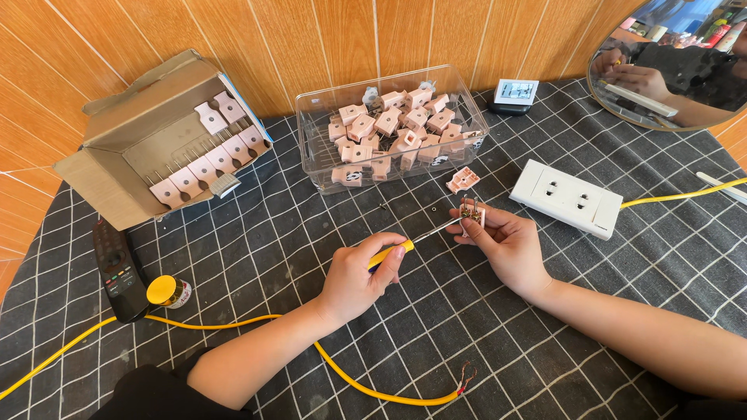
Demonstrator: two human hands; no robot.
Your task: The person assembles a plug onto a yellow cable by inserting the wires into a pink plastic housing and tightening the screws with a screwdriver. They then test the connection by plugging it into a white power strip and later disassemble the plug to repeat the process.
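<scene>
So that little pink plug half (471,214), brass contacts up, sits pinched in the right hand (502,241) just above the tabletop (545,327). Looks light, stiff, a bit fiddly; best gripped by its edges. Left hand (358,276) is curled round a yellow-handled screwdriver (391,253), tip at the contacts. Clear bin (467,117) of spares sits behind.

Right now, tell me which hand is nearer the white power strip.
Right. The right hand, holding a small plug part, is just left of the white power strip; the left hand, holding the screwdriver, is farther left.
</scene>
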